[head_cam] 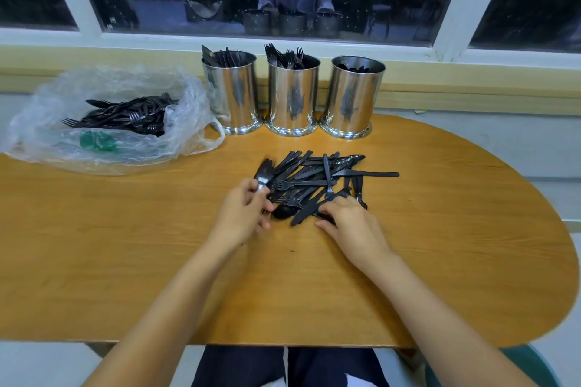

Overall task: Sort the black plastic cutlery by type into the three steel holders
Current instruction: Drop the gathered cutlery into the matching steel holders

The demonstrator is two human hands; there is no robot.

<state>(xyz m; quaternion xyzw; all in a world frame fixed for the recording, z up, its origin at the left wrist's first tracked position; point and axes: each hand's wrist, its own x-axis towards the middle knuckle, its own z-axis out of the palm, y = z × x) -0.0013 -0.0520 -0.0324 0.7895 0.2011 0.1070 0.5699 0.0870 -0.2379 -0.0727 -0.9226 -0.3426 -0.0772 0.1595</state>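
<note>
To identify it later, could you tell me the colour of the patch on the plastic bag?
Green patch, head view.
</note>
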